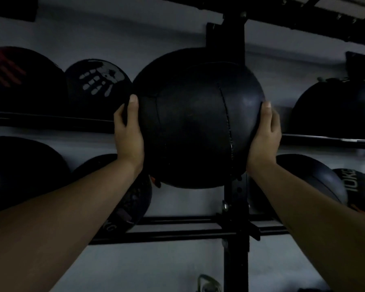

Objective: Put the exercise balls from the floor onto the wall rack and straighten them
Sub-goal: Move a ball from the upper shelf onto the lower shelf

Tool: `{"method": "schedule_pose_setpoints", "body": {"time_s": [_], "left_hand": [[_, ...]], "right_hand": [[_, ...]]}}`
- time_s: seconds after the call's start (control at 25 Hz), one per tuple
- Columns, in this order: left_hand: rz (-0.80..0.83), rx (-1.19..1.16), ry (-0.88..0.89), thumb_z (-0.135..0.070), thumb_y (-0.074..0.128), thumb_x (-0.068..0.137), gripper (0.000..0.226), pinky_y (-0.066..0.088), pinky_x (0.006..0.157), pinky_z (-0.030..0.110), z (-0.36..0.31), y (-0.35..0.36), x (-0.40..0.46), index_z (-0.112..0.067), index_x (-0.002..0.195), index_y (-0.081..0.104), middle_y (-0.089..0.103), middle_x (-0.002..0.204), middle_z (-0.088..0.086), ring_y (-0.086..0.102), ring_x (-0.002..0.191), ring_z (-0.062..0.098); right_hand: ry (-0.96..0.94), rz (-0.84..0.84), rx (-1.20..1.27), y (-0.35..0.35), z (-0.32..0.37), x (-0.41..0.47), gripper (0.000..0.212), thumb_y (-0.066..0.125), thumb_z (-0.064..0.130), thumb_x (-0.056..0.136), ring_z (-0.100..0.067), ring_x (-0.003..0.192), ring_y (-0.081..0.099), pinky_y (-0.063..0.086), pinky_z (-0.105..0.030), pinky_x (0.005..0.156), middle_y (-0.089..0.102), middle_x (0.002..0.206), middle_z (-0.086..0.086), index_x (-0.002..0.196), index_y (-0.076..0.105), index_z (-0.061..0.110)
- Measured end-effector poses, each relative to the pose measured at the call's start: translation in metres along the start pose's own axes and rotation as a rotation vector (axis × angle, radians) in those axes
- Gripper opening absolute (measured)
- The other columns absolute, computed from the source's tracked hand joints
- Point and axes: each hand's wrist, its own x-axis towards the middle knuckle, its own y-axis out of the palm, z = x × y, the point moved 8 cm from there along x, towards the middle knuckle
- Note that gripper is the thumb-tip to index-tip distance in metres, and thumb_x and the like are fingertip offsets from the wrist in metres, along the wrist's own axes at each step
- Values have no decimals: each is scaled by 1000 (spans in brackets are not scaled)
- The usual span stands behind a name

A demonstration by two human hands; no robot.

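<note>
Ball [198,123] is being held up at the upper rail [51,121], clamped between left hand [128,133] and right hand [266,135], fingers spread. Risk: slipping down, since only palm pressure is supporting it.

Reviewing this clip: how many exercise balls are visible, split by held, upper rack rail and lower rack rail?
Held ball, between left hand and right hand: 1
Upper rail balls, red handprint, white handprint, far right: 3
Lower rail balls, 10KG-marked: 4
Total: 8
</note>
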Motion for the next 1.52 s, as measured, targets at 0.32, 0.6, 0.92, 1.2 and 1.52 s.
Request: {"method": "schedule_pose_setpoints", "body": {"time_s": [0.32, 0.6, 0.92, 1.2, 1.52], "left_hand": [[-80, 110, -155, -79, 64, 74, 70, 53, 107, 39, 74, -20, -64, -38, 130, 64, 71, 129, -7, 68, 117, 12], [-210, 142, -207, -85, 64, 67, 71, 56, 96, 36, 136, -24, -55, -43, 124, 62, 71, 122, -7, 68, 112, 12], [37, 520, -134, -82, 57, 74, 85, 35, 121, 48, 209, 0, -18, -40, 147, 48, 44, 156, -1, 38, 148, 22], [-78, 551, -145, -76, 58, 81, 76, 37, 121, 49, 254, 8, 26, -33, 144, 58, 54, 151, -3, 51, 139, 21], [21, 643, -95, -66, 49, 97, 71, 33, 115, 23, 237, 19, 17, -23, 154, 47, 45, 160, 0, 44, 143, 16]], "right_hand": [[237, -56, -80, -67, -84, -59, 59, 46, 73, 91, -18, 126, 65, 51, -48, 112, 70, 135, 6, 137, 65, 42], [291, 42, -65, -48, -145, -22, 61, 52, 76, 86, -15, 123, 66, 55, -34, 103, 71, 134, 7, 134, 67, 43], [248, 210, -150, -23, -247, 17, 46, 56, 53, 101, -17, 136, 57, 43, -45, 121, 61, 145, 0, 142, 65, 34], [135, 336, -277, 16, -288, 49, 42, 55, 57, 99, -22, 142, 49, 39, -50, 122, 54, 148, 0, 135, 67, 40], [160, 448, -389, 11, -278, 42, 55, 42, 67, 100, -23, 152, 39, 31, -53, 126, 47, 161, 1, 150, 50, 45]]}}
